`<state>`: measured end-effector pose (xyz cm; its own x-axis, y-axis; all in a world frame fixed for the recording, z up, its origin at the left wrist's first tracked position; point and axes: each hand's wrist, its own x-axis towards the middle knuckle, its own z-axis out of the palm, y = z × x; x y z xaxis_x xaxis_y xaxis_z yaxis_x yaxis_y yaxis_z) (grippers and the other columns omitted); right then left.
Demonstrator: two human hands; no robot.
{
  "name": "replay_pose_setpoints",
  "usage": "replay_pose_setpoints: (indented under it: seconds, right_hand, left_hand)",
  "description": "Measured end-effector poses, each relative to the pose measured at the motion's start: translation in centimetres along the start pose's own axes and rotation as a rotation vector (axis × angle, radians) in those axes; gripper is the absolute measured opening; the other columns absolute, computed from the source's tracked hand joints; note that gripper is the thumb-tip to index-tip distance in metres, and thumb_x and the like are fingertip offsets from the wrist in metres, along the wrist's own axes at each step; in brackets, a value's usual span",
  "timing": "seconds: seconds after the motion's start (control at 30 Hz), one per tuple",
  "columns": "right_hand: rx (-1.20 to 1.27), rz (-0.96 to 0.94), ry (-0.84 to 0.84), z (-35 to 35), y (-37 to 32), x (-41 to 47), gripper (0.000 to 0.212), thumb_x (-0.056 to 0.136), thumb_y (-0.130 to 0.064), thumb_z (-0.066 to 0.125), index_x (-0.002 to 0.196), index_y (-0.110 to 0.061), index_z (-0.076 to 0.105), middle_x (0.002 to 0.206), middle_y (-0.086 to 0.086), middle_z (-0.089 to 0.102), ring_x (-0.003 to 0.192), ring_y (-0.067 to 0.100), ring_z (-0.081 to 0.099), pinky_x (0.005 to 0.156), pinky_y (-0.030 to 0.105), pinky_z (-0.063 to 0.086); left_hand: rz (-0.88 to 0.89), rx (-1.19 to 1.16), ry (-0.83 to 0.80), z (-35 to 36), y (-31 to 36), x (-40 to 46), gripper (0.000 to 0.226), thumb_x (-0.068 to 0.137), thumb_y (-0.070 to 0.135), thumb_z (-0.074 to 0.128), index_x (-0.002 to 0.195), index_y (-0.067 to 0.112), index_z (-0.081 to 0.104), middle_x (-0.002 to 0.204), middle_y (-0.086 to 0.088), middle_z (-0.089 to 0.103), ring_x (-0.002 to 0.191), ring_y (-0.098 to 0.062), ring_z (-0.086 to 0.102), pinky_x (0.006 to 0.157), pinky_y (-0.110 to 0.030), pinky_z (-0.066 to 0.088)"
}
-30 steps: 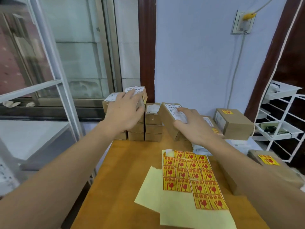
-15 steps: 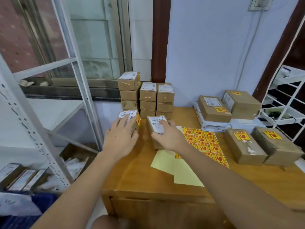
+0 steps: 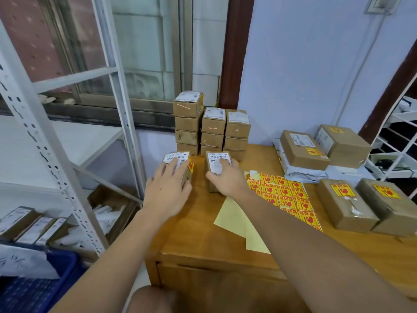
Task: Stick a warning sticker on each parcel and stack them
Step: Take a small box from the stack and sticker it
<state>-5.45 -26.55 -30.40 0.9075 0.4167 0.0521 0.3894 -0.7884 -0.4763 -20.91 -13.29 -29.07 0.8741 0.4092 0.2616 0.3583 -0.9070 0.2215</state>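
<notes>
Left hand [image 3: 168, 186]: grasps the stickered parcel [image 3: 178, 164] from above, tabletop [image 3: 198, 224] edge.
Right hand [image 3: 225, 178]: grasps the bare parcel [image 3: 217, 168].
Sticker sheet [image 3: 284, 195]: at the right hand's 3 o'clock, nearer it.
Stacks [image 3: 212, 129]: 12 o'clock.

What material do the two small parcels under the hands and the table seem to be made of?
The small parcels: brown cardboard, matte, with white printed paper labels on top. The table: apparently wood or wood veneer, orange-brown with a light sheen; the grain is too faint to tell which.
</notes>
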Motion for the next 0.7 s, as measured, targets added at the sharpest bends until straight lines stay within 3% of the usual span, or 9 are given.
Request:
replay_pose_setpoints:
  seconds: [0.3, 0.47, 0.57, 0.7]
  right_hand:
    - [-0.087, -0.007, -0.017, 1.1, -0.1, 2.3, 0.087, 0.087, -0.072, 0.043, 0.157, -0.023, 0.027, 0.158, 0.014, 0.025, 0.132, 0.039, 0.044, 0.105, 0.047, 0.045]
    - [-0.052, -0.058, -0.084, -0.2, 0.6, 2.1, 0.094, 0.088, -0.081, 0.039, 0.16, -0.024, 0.017, 0.166, 0.011, 0.011, 0.143, 0.039, 0.035, 0.112, 0.046, 0.037]
    - [0.038, -0.112, -0.036, -1.8, 1.8, 0.6, 0.085, 0.094, -0.073, 0.041, 0.16, -0.025, 0.02, 0.167, 0.01, 0.012, 0.147, 0.035, 0.032, 0.115, 0.045, 0.033]
    - [0.12, -0.223, 0.036, -4.6, 3.9, -2.6, 0.064, 0.102, -0.053, 0.048, 0.155, -0.021, 0.034, 0.159, 0.007, 0.03, 0.142, 0.025, 0.039, 0.111, 0.037, 0.036]
  left_hand:
    - [0.025, -0.004, 0.003, 1.0, 1.0, 0.2, 0.059, 0.105, 0.051, 0.035, 0.161, 0.038, 0.018, 0.17, 0.003, 0.018, 0.157, -0.026, 0.014, 0.119, -0.057, 0.029]
    - [0.047, 0.018, 0.015, 0.7, 1.9, -0.5, 0.06, 0.105, 0.05, 0.034, 0.161, 0.036, 0.018, 0.17, 0.003, 0.018, 0.157, -0.025, 0.014, 0.118, -0.057, 0.031]
    - [0.062, 0.014, 0.025, 0.5, 2.8, -1.6, 0.061, 0.106, 0.051, 0.035, 0.161, 0.034, 0.018, 0.17, 0.004, 0.017, 0.157, -0.024, 0.013, 0.118, -0.057, 0.031]
    - [0.101, 0.001, 0.031, 0.3, 4.9, -3.5, 0.061, 0.106, 0.05, 0.036, 0.162, 0.033, 0.019, 0.17, 0.005, 0.018, 0.157, -0.022, 0.013, 0.118, -0.055, 0.032]
